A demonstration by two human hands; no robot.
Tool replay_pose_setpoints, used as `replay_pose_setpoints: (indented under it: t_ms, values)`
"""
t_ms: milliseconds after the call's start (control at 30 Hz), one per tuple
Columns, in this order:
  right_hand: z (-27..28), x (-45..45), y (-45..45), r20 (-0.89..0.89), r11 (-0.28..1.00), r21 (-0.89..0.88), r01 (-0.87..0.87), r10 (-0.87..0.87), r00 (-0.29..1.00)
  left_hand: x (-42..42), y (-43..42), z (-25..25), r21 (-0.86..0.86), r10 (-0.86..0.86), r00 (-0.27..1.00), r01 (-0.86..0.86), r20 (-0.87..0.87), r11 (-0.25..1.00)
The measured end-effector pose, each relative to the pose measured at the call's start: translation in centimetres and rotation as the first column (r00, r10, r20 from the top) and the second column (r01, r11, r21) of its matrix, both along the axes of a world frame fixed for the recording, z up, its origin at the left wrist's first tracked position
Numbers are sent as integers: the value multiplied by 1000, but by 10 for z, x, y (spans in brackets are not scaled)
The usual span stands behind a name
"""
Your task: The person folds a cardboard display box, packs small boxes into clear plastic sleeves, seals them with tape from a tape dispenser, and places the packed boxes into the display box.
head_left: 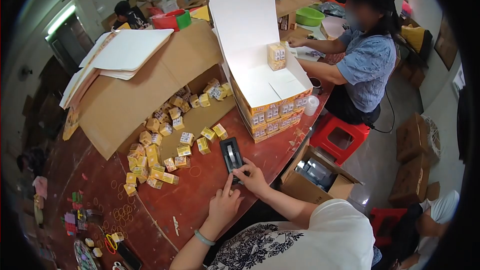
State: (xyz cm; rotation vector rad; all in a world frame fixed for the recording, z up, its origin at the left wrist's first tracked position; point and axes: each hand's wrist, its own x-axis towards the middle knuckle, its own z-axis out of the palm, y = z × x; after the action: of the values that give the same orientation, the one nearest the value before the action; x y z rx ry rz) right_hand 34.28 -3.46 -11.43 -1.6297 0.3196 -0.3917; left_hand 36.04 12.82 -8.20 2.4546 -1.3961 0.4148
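A black tape dispenser (231,156) with a roll of tape stands on the red table in front of me. At its near end, the thumb and fingers of my right hand (254,179) are pinched together on the end of the tape, which is hard to see under the fingertips. My left hand (224,207), with a pale bangle on the wrist, reaches its index finger to the same end. Its thumb sticks out and its other fingers are partly curled. Small yellow boxes (203,145) lie just beyond the dispenser.
A white-lidded display carton (287,89) stands behind the dispenser. Several small boxes spill from a large cardboard box (150,77) on the left. Rubber bands (122,214) and scissors (110,243) lie at lower left. A co-worker (367,65) sits at the right on a red stool (341,137).
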Motion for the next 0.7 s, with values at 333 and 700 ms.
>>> replay_pose_setpoints:
  t_ms: [333, 700]
  values:
    - [-42, -39, 12, 166, 924, -374, 83, -22, 986, -4, 2, 0, -4, 6, 1000, -7, -18, 1000]
    - [128, -26, -39, 217, 747, -559, -360, 550, 806, 17, 28, 64, -323, -238, 339, -222, -910, 920]
